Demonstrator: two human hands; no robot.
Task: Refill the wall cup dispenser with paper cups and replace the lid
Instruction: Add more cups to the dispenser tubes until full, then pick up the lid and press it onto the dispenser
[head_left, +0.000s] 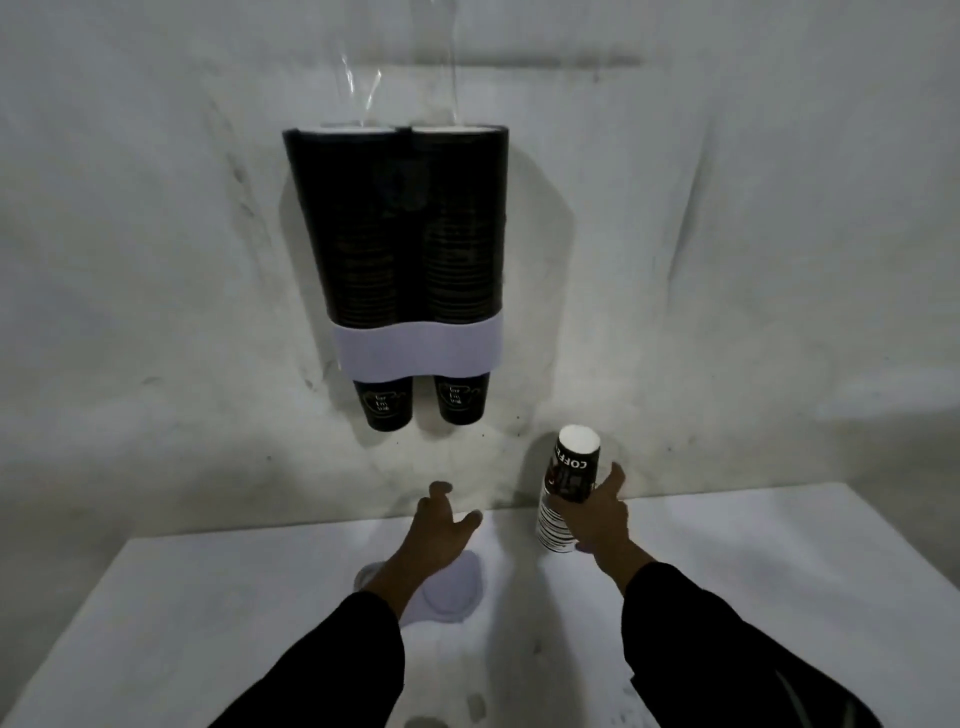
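A dark twin-tube cup dispenser (405, 228) hangs on the wall with a white band (415, 345) near its bottom. Both tubes hold stacked dark cups, and one cup (383, 402) (462, 397) pokes out under each. The tube tops look uncovered. On the white table a stack of paper cups (563, 496) stands upside down by the wall, and my right hand (597, 512) is wrapped around its side. My left hand (439, 530) hovers open above the table, fingers spread. Beneath its wrist lies a white lid (452, 590) flat on the table.
The white table (208, 623) runs from the wall toward me, its right edge slanting off at the far right. Clear plastic wrap (363, 88) hangs on the wall above the dispenser. The wall is grey and scuffed.
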